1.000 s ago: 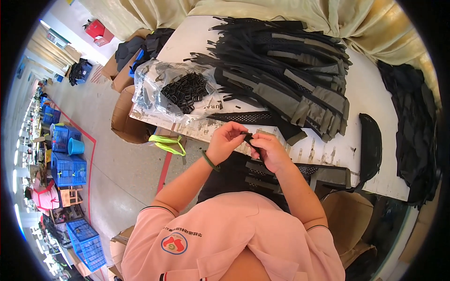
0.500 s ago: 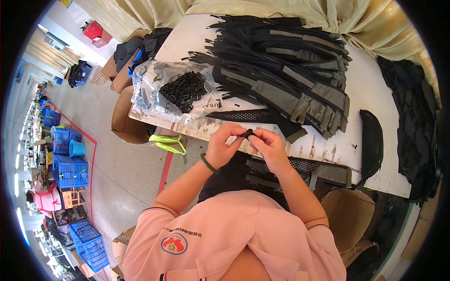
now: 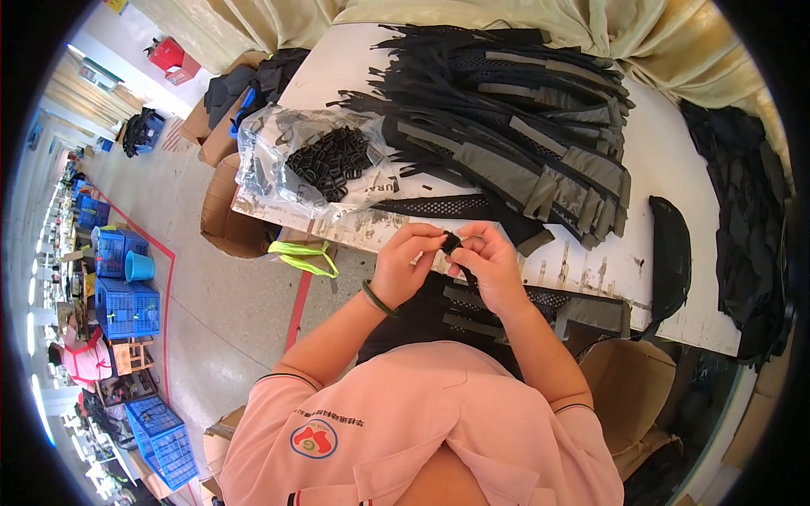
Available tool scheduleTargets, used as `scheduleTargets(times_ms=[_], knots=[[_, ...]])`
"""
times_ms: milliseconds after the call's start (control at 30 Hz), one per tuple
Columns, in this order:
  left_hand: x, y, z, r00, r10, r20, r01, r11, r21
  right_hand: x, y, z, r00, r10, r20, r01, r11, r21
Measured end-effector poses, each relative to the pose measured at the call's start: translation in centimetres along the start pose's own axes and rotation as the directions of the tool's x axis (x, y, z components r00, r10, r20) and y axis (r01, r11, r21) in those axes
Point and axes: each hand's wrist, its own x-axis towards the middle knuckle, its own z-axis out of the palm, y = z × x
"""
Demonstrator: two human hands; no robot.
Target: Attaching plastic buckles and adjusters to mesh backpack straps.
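Note:
Close together at the table's front edge, my two hands pinch a small black buckle [image 3: 452, 242] with black strap at it. My left hand [image 3: 405, 260] grips its left side between thumb and fingertips. My right hand [image 3: 489, 266] is closed at the other side, on the strap. A strip of black strap [image 3: 471, 278] hangs below the fingers. Fine detail of how strap and buckle meet is too small to tell. Left of the hands, a clear plastic bag [image 3: 261, 173] lies open with a heap of black buckles [image 3: 333, 164]. Behind the hands lies a black mesh strip [image 3: 439, 207].
Black and grey belt pieces [image 3: 506, 126] cover much of the white table [image 3: 645, 126]. A black pouch [image 3: 668, 257] and more dark pieces [image 3: 742, 228] lie right. More pieces [image 3: 591, 314] hang over my lap. Cardboard boxes [image 3: 224, 211] and neon-yellow strapping [image 3: 305, 257] are at left.
The buckle has turned between my fingertips and shows more of itself. My right hand has shifted slightly, and a strap end now hangs beneath it.

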Motion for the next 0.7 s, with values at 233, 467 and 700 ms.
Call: scheduleTargets(times_ms=[233,467,700], knots=[[0.2,0.5,0.1,0.708,-0.658,0.255,0.534,0.263,-0.804,0.1,-0.6,-0.3,0.946,-0.246,0.210,0.320,0.813,-0.487],[-0.9,-1.2,0.3,0.594,-0.604,0.531,0.689,0.041,-0.723,-0.7,0.0,0.5,0.796,-0.516,0.316,0.539,0.369,-0.757],[-0.6,-0.5,0.8,0.686,-0.658,0.310,0.692,0.459,-0.558,-1.3,-0.3,0.2,0.993,-0.076,0.089,0.101,0.940,-0.326]])
